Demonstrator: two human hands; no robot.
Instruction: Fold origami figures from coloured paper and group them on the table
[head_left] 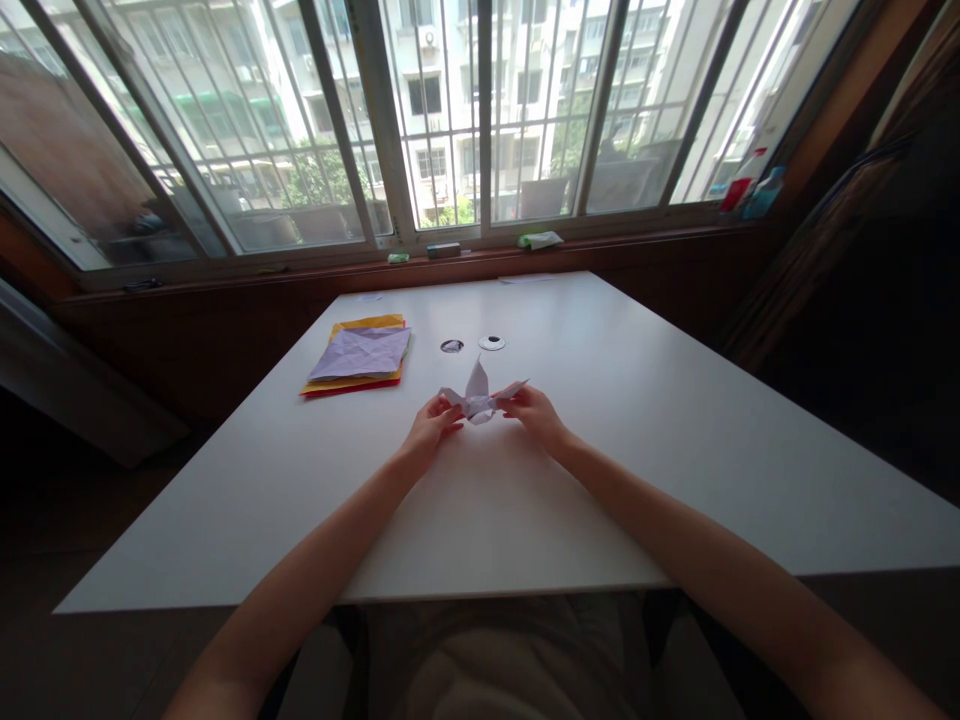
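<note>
Two hands pinch one folded paper figure (478, 398) above mid-tabletop (675, 450): left hand (433, 423) closed on its left end, right hand (534, 410) on its right. Paper stack (360, 355) lies near the far-left corner.

Both forearms bare to the frame edge, no sleeves in view. No rings, watch or bands on left hand (431, 425) or right hand (536, 412). Pale garment over lap.

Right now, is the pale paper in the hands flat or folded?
Folded. The pale paper has a point standing up and flaps out to each side, pinched between the left hand and right hand above the white table.
</note>
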